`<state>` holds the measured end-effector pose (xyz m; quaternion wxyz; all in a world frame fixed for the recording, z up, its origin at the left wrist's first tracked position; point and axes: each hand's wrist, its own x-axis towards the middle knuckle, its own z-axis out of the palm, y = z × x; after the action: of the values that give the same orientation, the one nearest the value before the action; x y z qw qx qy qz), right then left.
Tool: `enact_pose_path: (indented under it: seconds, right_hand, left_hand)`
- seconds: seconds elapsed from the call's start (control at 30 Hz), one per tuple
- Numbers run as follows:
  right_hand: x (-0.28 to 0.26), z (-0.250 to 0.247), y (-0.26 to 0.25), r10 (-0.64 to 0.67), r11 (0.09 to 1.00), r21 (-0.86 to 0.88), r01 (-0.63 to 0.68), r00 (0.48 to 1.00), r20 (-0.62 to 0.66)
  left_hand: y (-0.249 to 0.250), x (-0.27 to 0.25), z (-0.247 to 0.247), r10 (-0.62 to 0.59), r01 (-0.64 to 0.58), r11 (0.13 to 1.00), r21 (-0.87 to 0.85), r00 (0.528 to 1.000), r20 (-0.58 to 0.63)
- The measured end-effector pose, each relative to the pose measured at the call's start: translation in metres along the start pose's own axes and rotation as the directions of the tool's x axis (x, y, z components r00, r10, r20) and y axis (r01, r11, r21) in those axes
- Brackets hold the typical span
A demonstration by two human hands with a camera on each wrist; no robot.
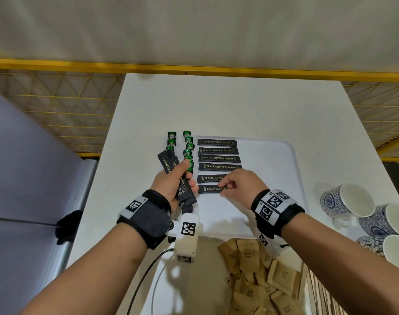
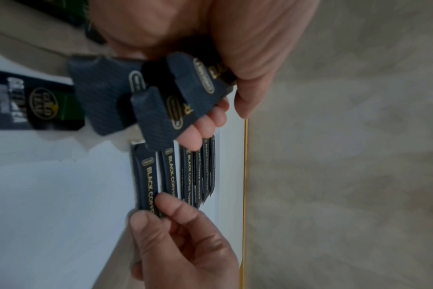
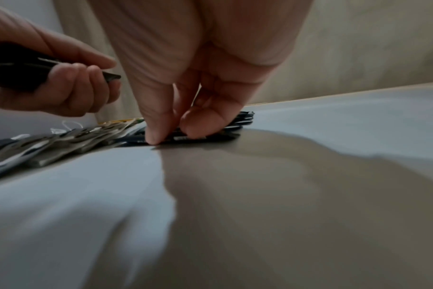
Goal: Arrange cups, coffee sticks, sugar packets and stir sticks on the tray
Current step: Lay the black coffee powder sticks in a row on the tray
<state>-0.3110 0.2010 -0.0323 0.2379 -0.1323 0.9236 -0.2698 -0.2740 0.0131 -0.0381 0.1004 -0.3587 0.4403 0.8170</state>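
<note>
The right hand pinches the nearest coffee stick flat on the tray, the last of six along its left edge; the left hand grips a spare bundle. Best to square it parallel with even gaps, then let go gently.

Counting it up: six black coffee sticks in a column on the white tray, three blue-patterned cups right of the tray, plus a bunch more sticks and green packets I can't count reliably.
</note>
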Motion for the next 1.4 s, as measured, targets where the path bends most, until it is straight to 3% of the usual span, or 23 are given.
enact_pose_path:
  seconds: [0.5,0.57,0.63,0.7,0.87,1.13,1.27,1.4]
  right_hand:
    - [0.008,0.002,0.001,0.006,0.998,0.059,-0.003,0.999,-0.036]
    - [0.009,-0.001,0.004,0.025,0.989,0.150,-0.005,0.991,-0.133]
    - [0.015,-0.008,0.011,0.120,0.970,0.237,-0.056,0.957,-0.263]
    - [0.020,-0.017,0.019,0.230,0.948,0.282,-0.145,0.926,-0.299]
    - [0.026,-0.022,0.028,0.328,0.908,0.343,-0.241,0.918,-0.223]
    - [0.026,-0.017,0.033,0.334,0.893,0.390,-0.224,0.910,-0.244]
    - [0.015,-0.017,0.020,0.266,0.892,0.438,-0.114,0.915,-0.304]
    - [0.001,-0.010,-0.012,0.124,0.813,0.580,-0.045,0.988,-0.097]
  left_hand:
    - [0.000,0.001,0.001,-0.010,0.010,1.000,0.000,1.000,0.005]
    - [0.000,0.001,0.002,-0.012,0.012,1.000,-0.006,1.000,0.004]
    - [0.001,0.000,0.002,-0.013,0.013,1.000,-0.007,1.000,0.001]
    - [0.002,0.001,0.002,-0.022,0.022,1.000,0.000,1.000,0.003]
    - [0.006,-0.001,0.004,-0.086,0.087,0.996,-0.028,0.996,0.027]
    - [0.004,-0.011,0.011,-0.078,0.077,0.997,0.016,0.991,0.108]
    - [0.000,-0.013,0.012,-0.055,0.043,0.995,0.087,0.989,0.141]
    - [-0.003,-0.017,0.013,-0.087,0.050,0.982,0.180,0.975,0.204]
